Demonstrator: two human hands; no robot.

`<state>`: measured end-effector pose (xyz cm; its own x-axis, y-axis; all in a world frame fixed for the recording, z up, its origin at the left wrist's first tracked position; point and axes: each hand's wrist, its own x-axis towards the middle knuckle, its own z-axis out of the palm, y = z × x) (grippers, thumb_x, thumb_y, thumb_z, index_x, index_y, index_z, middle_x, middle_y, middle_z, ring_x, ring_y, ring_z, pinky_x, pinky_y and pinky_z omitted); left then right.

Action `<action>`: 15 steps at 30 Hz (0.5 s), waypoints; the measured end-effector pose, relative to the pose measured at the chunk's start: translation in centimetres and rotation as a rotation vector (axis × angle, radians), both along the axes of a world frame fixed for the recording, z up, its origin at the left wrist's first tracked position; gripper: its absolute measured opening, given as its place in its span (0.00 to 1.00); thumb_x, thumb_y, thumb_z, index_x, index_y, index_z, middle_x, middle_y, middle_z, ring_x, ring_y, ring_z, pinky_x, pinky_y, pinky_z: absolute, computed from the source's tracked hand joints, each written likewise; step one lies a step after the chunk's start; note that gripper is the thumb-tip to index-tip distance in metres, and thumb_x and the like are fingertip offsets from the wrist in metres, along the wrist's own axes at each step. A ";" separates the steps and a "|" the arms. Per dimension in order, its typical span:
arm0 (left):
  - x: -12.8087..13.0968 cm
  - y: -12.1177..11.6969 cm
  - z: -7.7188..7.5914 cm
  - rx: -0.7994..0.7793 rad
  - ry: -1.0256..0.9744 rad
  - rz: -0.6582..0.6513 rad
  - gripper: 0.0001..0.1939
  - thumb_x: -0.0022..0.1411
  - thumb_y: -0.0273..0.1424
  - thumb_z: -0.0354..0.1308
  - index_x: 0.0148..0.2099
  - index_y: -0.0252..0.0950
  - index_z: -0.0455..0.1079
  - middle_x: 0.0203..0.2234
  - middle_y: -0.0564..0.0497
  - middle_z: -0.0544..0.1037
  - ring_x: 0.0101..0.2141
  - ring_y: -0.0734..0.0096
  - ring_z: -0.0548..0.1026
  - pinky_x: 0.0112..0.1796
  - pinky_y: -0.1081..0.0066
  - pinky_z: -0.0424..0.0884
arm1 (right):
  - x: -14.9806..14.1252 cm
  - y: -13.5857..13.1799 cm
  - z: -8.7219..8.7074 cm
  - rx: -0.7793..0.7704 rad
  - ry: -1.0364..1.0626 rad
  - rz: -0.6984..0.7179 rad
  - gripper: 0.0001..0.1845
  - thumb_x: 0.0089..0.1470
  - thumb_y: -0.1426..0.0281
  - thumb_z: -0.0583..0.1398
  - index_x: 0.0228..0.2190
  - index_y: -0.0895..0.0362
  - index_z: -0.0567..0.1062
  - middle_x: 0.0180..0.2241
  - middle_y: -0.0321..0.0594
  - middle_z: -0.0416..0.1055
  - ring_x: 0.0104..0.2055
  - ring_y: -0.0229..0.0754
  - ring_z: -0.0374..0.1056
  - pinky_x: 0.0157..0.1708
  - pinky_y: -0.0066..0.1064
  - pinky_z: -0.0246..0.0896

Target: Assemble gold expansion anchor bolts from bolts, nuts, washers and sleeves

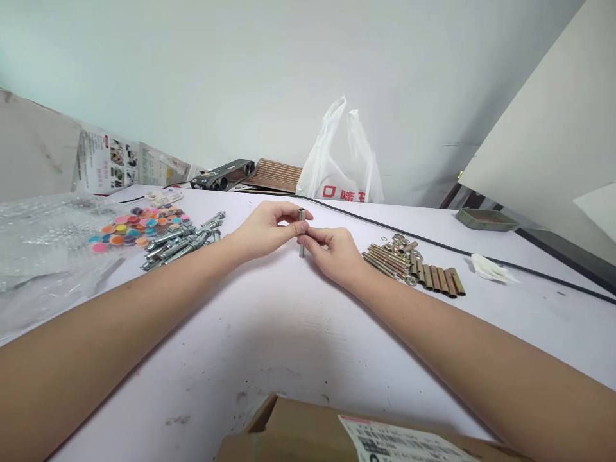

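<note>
Both my hands meet over the middle of the white table (269,333) on an upright metal anchor bolt (301,232). My left hand (264,228) pinches the sleeve near the bolt's top with thumb and fingers. My right hand (334,253) grips the bolt's lower shaft, fingers curled round it. The bolt's bottom end touches or hovers just above the table. A pile of silver assembled bolts (180,242) lies left of my left hand. Brass-coloured sleeves, bolts, nuts and washers (414,264) lie right of my right hand.
Coloured round caps (137,226) and clear plastic wrap (43,250) are at the left. A white plastic bag (341,168), a black device (224,174) and a black cable (481,255) sit at the back. A cardboard box (308,436) is at the near edge; crumpled tissue (491,268) and a green tray (486,219) sit right.
</note>
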<state>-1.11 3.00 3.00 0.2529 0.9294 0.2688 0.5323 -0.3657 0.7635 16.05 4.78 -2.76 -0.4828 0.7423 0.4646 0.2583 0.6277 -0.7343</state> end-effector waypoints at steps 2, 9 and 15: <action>0.1 -0.1 0.1 -0.004 0.044 -0.013 0.12 0.58 0.37 0.60 0.36 0.33 0.75 0.41 0.46 0.79 0.41 0.64 0.75 0.43 0.67 0.71 | 0.0 0.0 -0.2 -0.018 0.000 -0.003 0.17 0.60 0.64 0.53 0.34 0.58 0.80 0.26 0.35 0.73 0.28 0.37 0.64 0.33 0.29 0.58; -0.4 0.0 -1.3 0.022 0.172 -0.082 0.13 0.58 0.35 0.58 0.43 0.33 0.74 0.29 0.50 0.77 0.31 0.71 0.73 0.35 0.72 0.69 | 0.8 -0.3 2.4 -0.035 -0.064 -0.050 0.17 0.46 0.65 0.65 0.38 0.60 0.78 0.39 0.48 0.78 0.41 0.49 0.71 0.42 0.41 0.63; -0.4 -0.5 -3.1 -0.026 0.213 -0.096 0.09 0.57 0.33 0.58 0.39 0.35 0.72 0.28 0.53 0.75 0.30 0.72 0.72 0.35 0.72 0.69 | 5.9 -2.2 13.2 -0.346 0.247 0.421 0.23 0.51 0.58 0.59 0.49 0.46 0.73 0.47 0.33 0.76 0.54 0.50 0.69 0.50 0.44 0.65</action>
